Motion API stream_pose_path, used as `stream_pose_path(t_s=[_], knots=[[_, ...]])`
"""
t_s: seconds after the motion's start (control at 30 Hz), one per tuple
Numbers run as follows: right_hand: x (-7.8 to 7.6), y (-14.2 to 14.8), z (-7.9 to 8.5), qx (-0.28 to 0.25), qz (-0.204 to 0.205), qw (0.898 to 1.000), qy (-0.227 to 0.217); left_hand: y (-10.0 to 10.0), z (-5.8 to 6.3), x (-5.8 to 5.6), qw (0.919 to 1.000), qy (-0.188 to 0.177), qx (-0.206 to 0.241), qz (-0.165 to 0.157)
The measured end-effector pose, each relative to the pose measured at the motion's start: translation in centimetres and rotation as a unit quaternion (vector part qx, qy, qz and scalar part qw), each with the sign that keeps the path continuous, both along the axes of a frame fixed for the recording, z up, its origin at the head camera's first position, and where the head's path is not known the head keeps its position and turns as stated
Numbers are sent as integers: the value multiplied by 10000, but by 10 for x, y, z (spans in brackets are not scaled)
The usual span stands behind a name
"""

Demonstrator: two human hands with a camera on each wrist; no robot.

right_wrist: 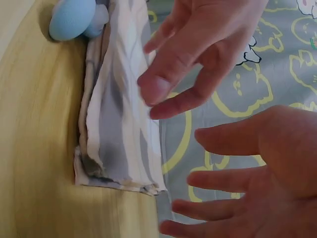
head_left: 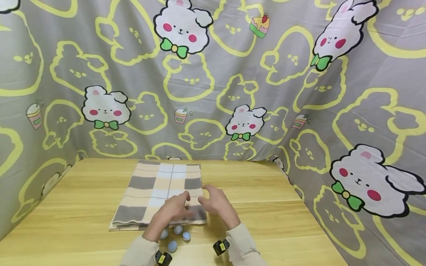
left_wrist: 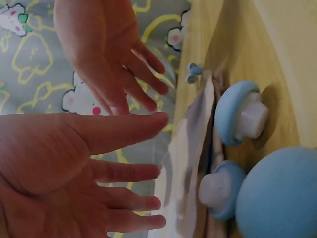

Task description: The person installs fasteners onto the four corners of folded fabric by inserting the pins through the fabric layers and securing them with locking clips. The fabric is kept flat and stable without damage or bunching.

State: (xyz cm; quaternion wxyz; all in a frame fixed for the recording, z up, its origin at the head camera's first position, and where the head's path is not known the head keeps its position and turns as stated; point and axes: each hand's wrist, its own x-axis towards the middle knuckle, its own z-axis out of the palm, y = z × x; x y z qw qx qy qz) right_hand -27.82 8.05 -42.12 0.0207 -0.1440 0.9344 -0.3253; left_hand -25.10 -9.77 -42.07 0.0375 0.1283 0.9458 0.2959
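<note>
A folded checked cloth (head_left: 143,201) in grey, cream and pale blue lies flat on the table. My left hand (head_left: 176,207) hovers over its near right part, fingers spread and loosely bent, holding nothing. Facing it at the cloth's right edge is my right hand (head_left: 217,203), also bare, with fingers apart. Several small mushroom-shaped pieces lie by the cloth's near edge, below my left hand; one (head_left: 172,246) sits closest to me. In the left wrist view, a piece (left_wrist: 230,114) shows a light blue domed cap and a whitish stem. Their exact kind is unclear.
The wooden table (head_left: 266,221) runs back to a grey curtain (head_left: 206,107) printed with cartoon animals, which also encloses both sides. A small blue object (left_wrist: 193,73) lies beyond the cloth's end in the left wrist view. Black devices (head_left: 221,246) are strapped to both wrists.
</note>
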Motion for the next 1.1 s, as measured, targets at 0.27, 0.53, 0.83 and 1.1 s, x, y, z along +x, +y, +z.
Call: stream_pose_path(t_s=[0.27,0.53,0.83,1.1], knots=[[2,-3,0,238,326,9982,-441,6,-2,5,9993,-180,-165,-290],[2,-4,0,381,405,9976,-420,10,-4,4,9987,-207,-411,-198],[2,-5,-1,509,488,9963,-494,7,-5,5,9991,77,-340,-236],[2,-5,0,380,468,9953,-753,5,-6,4,9996,132,-154,-197]])
